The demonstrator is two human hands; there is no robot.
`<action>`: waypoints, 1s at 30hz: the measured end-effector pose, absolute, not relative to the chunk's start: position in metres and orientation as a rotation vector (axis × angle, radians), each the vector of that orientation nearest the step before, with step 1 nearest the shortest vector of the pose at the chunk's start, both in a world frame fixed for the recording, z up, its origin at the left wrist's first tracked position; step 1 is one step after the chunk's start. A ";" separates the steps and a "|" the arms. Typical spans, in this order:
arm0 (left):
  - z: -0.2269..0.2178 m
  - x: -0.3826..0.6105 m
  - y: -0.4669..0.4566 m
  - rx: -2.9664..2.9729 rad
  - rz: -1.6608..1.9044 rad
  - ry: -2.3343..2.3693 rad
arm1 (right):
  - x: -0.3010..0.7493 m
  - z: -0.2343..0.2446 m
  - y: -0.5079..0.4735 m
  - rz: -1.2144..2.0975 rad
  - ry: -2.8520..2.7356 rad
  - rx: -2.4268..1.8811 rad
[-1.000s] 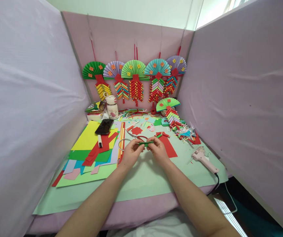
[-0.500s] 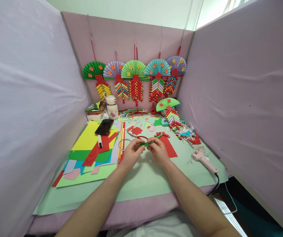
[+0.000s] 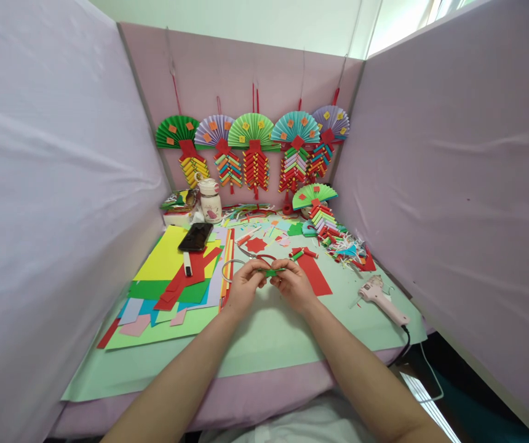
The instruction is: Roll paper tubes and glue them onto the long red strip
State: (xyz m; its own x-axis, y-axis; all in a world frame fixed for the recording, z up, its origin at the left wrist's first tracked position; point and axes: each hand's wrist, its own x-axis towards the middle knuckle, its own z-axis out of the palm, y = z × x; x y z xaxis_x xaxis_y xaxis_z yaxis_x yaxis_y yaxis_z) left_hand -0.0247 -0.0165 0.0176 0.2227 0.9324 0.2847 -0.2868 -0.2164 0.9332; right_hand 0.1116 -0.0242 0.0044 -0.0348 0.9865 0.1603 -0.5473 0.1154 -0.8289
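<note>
Over the middle of the table, my left hand (image 3: pixel 246 284) and my right hand (image 3: pixel 293 283) both pinch a small piece of green paper (image 3: pixel 271 272) between thumbs and fingers. Part of the paper is hidden behind the fingertips, so its exact shape is unclear. Just beyond the hands lie scissors (image 3: pixel 247 252) with red handles, partly covered by them. A red paper sheet (image 3: pixel 316 277) is to the right of my right hand, with several small red and green paper rolls (image 3: pixel 302 253) at its top. Further back rests a red star-shaped paper (image 3: pixel 256 245).
Stacked coloured paper (image 3: pixel 156 258) fills the left, with a black phone (image 3: pixel 195 237) on it. A white bottle (image 3: pixel 210 203) stands behind. At right lie a corded glue gun (image 3: pixel 381 299) and paper scraps (image 3: pixel 347 247). Several fan ornaments (image 3: pixel 254 130) hang along the back panel.
My fingers have shifted slightly on the green paper, and the left thumb has drawn back a little. Both hands stay in nearly the same place; the table things are unmoved.
</note>
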 end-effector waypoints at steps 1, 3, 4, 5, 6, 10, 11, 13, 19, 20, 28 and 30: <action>0.017 -0.025 -0.016 1.254 1.286 0.668 | 0.112 0.005 -0.024 1.413 -0.865 -0.626; 0.016 -0.024 -0.014 1.145 1.244 0.626 | 0.112 0.006 -0.025 1.478 -0.812 -0.585; 0.016 -0.024 -0.014 1.093 1.222 0.613 | 0.112 0.006 -0.025 1.503 -0.790 -0.568; 0.016 -0.024 -0.013 1.046 1.203 0.608 | 0.112 0.006 -0.025 1.520 -0.772 -0.560; 0.016 -0.024 -0.013 1.004 1.189 0.610 | 0.112 0.005 -0.025 1.530 -0.758 -0.562; 0.018 -0.025 -0.011 0.893 1.176 0.625 | 0.113 0.005 -0.024 1.542 -0.729 -0.617; 0.019 -0.025 -0.011 0.880 1.173 0.624 | 0.113 0.005 -0.024 1.545 -0.725 -0.624; 0.019 -0.025 -0.011 0.882 1.165 0.618 | 0.113 0.005 -0.024 1.543 -0.718 -0.624; 0.016 -0.022 -0.011 0.989 1.197 0.624 | 0.112 0.005 -0.024 1.530 -0.732 -0.595; 0.016 -0.022 -0.011 0.999 1.204 0.630 | 0.111 0.005 -0.024 1.534 -0.730 -0.590; 0.004 -0.025 -0.002 1.092 1.286 0.734 | 0.108 0.008 -0.025 1.452 -0.747 -0.662; 0.004 -0.025 -0.001 1.078 1.289 0.738 | 0.108 0.007 -0.025 1.370 -0.820 -0.688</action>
State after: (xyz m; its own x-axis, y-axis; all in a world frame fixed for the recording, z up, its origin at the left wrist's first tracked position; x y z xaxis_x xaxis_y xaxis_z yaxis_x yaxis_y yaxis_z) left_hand -0.0254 -0.0011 0.0041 0.1739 0.9759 0.1322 -0.3798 -0.0574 0.9233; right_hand 0.1076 -0.0248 0.0071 0.0156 0.9948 0.1010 -0.5587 0.0924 -0.8242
